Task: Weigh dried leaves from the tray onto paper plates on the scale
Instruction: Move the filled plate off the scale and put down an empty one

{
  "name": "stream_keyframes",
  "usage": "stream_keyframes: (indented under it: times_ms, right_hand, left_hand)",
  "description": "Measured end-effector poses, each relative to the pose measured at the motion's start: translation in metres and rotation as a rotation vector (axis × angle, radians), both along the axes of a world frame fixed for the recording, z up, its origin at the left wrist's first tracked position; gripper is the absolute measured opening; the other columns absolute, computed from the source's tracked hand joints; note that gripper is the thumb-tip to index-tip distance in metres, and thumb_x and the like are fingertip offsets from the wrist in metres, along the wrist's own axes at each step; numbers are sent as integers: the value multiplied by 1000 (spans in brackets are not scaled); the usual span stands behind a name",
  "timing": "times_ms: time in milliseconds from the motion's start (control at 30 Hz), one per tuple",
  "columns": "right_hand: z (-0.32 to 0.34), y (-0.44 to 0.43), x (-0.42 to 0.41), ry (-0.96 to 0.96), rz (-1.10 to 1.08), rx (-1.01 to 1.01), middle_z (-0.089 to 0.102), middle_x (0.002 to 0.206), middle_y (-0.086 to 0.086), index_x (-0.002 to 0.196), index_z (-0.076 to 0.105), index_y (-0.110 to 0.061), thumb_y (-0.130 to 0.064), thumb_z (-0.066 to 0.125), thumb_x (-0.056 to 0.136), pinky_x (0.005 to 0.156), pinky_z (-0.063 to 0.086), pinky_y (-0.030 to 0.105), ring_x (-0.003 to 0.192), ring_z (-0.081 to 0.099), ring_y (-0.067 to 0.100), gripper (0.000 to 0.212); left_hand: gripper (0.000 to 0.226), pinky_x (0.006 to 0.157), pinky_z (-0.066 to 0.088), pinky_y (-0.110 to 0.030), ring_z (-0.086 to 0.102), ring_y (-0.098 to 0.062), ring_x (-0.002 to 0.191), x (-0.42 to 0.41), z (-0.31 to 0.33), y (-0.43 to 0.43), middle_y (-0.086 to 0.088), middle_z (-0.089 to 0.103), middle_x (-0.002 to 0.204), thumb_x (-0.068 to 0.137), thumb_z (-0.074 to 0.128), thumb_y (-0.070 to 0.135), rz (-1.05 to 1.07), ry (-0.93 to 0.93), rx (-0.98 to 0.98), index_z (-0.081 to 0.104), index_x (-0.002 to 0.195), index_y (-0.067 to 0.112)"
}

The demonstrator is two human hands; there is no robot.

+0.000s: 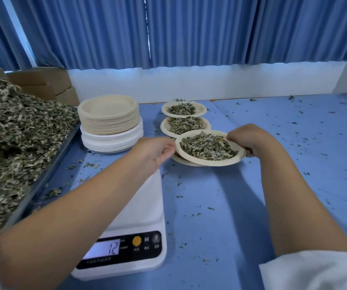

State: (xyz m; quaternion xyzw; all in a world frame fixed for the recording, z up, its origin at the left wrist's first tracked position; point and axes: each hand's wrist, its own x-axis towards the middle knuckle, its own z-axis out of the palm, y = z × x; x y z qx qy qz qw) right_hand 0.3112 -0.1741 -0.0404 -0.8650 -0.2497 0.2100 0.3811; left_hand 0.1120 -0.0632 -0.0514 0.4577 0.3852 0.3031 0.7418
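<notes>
A paper plate [236, 159] heaped with dried leaves hangs just above the table, right of and beyond the scale. My left hand [158, 150] pinches its left rim and my right hand [250, 140] grips its right rim. It overlaps another plate [181, 160] lying under it. The white scale [145, 208] sits near me with nothing on its platform; its display reads 12. At the left, the dark tray [49, 178] holds a big heap of dried leaves [13, 130].
Two more filled plates [203, 108] [165, 128] lie in a row behind the held one. A tall stack of bare paper plates [107, 122] stands behind the scale. Cardboard boxes [49, 84] sit at the back left. Leaf crumbs are scattered over the blue table cover [294, 164].
</notes>
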Motion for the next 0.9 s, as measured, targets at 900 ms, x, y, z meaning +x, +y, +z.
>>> stream_keyframes:
  times_ms: [900]
  right_hand:
    - [-2,-55,62,-154,-263,-219,22,57,5,59,26,-13,-2,36,94,45,18,28,48,19,20,38]
  left_hand:
    - [22,89,54,-32,53,-12,63,102,-12,-74,-10,52,71,84,46,-17,-26,-93,-84,50,79,4]
